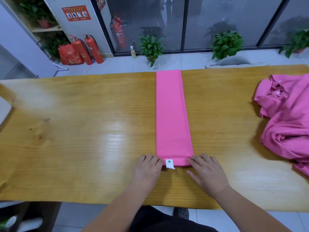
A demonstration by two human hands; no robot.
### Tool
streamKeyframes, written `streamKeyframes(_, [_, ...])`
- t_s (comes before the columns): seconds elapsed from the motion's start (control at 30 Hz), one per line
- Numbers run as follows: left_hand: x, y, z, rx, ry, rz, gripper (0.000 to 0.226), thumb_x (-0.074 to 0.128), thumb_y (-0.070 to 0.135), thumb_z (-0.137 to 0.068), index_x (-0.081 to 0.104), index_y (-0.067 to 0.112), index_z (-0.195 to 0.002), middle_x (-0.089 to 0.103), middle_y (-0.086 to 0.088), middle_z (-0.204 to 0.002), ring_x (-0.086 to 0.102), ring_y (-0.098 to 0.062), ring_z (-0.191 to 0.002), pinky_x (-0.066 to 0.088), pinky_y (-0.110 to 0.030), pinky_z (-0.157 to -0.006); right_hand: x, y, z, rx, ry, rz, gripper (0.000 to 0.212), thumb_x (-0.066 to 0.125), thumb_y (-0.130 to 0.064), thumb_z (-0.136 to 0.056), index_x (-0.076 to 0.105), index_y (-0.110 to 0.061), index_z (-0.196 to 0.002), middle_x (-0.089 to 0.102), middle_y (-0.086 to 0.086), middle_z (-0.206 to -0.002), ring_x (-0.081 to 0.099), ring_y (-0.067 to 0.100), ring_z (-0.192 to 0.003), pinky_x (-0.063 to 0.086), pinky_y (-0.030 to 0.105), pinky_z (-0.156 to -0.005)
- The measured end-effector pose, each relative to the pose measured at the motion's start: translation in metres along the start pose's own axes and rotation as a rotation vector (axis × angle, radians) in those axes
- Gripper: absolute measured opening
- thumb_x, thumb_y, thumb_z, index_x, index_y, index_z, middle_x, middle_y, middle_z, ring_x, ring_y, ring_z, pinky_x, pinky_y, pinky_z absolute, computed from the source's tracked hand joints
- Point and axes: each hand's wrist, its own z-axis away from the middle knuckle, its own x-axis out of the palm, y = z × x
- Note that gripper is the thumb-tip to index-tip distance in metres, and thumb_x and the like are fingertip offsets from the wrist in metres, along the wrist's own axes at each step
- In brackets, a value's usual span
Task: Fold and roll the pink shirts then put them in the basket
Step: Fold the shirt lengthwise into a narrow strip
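A folded pink shirt (pixel 172 114) is lying as one long, narrow strip across the middle of the wooden tabletop (pixel 83 131), running from the far edge towards the person. Its near end is turning up into a low first roll, and a white label (pixel 169 163) is showing on that roll, left of its middle.

The left hand (pixel 148 166) is sitting at the left end of the roll, its fingers curling in and gripping the fabric there. The right hand (pixel 205 169) is sitting at the right end, bent fingers holding that corner while the thumb is lying out along the tabletop. The roll is lying between the two hands, touching both, and the label is sitting just beside the left hand's fingers.

A heap of pink shirts (pixel 287 114) is lying crumpled at the right end of the tabletop, well apart from both hands.
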Motion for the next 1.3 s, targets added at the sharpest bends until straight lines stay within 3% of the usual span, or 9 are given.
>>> streamKeyframes(0.23, [-0.022, 0.007, -0.013, -0.389, -0.106, 0.241, 0.020, 0.056, 0.039, -0.106, 0.071, 0.037, -0.118, 0.072, 0.018, -0.101, 0.057, -0.013, -0.100, 0.046, -0.037, -0.088, 0.000, 0.000, -0.015, 0.261, -0.031, -0.136, 0.024, 0.074, -0.030, -0.096, 0.076, -0.032, -0.120, 0.071, -0.016, -0.109, 0.059, 0.018, -0.096, 0.051, 0.038, -0.074])
streamKeyframes(0.37, [-0.030, 0.010, -0.016, -0.600, -0.067, 0.484, 0.006, 0.062, 0.041, -0.103, 0.060, 0.037, -0.106, 0.064, 0.021, -0.089, 0.054, -0.010, -0.093, 0.049, -0.038, -0.087, -0.008, 0.001, -0.022, 0.475, -0.114, -0.404, 0.023, 0.069, -0.038, -0.099, 0.072, -0.036, -0.122, 0.069, -0.013, -0.103, 0.060, 0.014, -0.094, 0.055, 0.040, -0.083])
streamKeyframes(0.47, [-0.028, 0.010, -0.009, -0.647, -0.077, 0.544, 0.017, 0.065, 0.046, -0.100, 0.049, 0.040, -0.096, 0.061, 0.021, -0.083, 0.056, -0.003, -0.085, 0.052, -0.038, -0.082, -0.013, 0.003, -0.019, 0.591, -0.140, -0.566, 0.026, 0.070, -0.044, -0.097, 0.064, -0.043, -0.122, 0.060, -0.017, -0.094, 0.060, 0.003, -0.089, 0.057, 0.037, -0.083])
streamKeyframes(0.63, [-0.025, 0.015, -0.011, -0.586, -0.083, 0.409, 0.020, 0.060, 0.047, -0.102, 0.045, 0.037, -0.095, 0.059, 0.019, -0.084, 0.054, -0.009, -0.085, 0.046, -0.036, -0.084, -0.018, -0.005, -0.022, 0.572, -0.101, -0.449, 0.021, 0.075, -0.044, -0.091, 0.061, -0.038, -0.105, 0.061, -0.020, -0.072, 0.055, 0.009, -0.089, 0.052, 0.036, -0.069])
streamKeyframes(0.77, [-0.016, 0.010, -0.018, -0.384, -0.086, 0.112, 0.014, 0.067, 0.037, -0.097, 0.055, 0.030, -0.100, 0.055, 0.010, -0.096, 0.051, -0.019, -0.092, 0.044, -0.038, -0.080, -0.015, 0.000, -0.025, 0.443, -0.050, -0.095, 0.022, 0.074, -0.050, -0.090, 0.063, -0.035, -0.103, 0.059, -0.011, -0.098, 0.054, 0.020, -0.095, 0.049, 0.039, -0.073])
streamKeyframes(0.87, [-0.007, 0.008, -0.016, -0.066, 0.002, -0.020, 0.033, 0.076, -0.001, -0.070, 0.060, 0.022, -0.089, 0.054, 0.004, -0.091, 0.047, -0.022, -0.085, 0.042, -0.038, -0.070, -0.007, 0.000, -0.020, 0.144, 0.023, 0.024, 0.017, 0.079, -0.018, -0.087, 0.072, -0.026, -0.100, 0.064, -0.006, -0.107, 0.054, 0.027, -0.094, 0.044, 0.042, -0.070])
streamKeyframes(0.93, [-0.003, 0.007, -0.008, -0.005, 0.039, -0.030, 0.036, 0.073, -0.004, -0.069, 0.065, 0.021, -0.094, 0.059, 0.004, -0.094, 0.051, -0.023, -0.086, 0.044, -0.038, -0.071, 0.001, -0.001, -0.010, 0.014, 0.034, 0.082, 0.032, 0.068, -0.003, -0.083, 0.074, -0.020, -0.109, 0.067, -0.005, -0.111, 0.054, 0.027, -0.094, 0.042, 0.042, -0.070])
streamKeyframes(1.07, [0.002, 0.003, 0.017, -0.006, 0.046, 0.015, 0.035, 0.070, 0.016, -0.090, 0.071, 0.026, -0.124, 0.067, 0.011, -0.123, 0.061, -0.021, -0.104, 0.049, -0.038, -0.084, 0.009, 0.001, 0.012, 0.010, 0.029, 0.049, 0.044, 0.055, -0.019, -0.096, 0.066, -0.019, -0.139, 0.065, -0.007, -0.137, 0.058, 0.025, -0.099, 0.045, 0.041, -0.077])
streamKeyframes(1.3, [-0.010, 0.008, 0.018, -0.123, -0.024, 0.092, 0.039, 0.067, 0.045, -0.095, 0.066, 0.032, -0.132, 0.065, 0.017, -0.128, 0.056, -0.017, -0.116, 0.049, -0.038, -0.091, 0.008, -0.001, 0.007, 0.122, 0.010, -0.023, 0.040, 0.052, -0.039, -0.102, 0.069, -0.026, -0.136, 0.067, -0.012, -0.133, 0.059, 0.021, -0.102, 0.047, 0.039, -0.080])
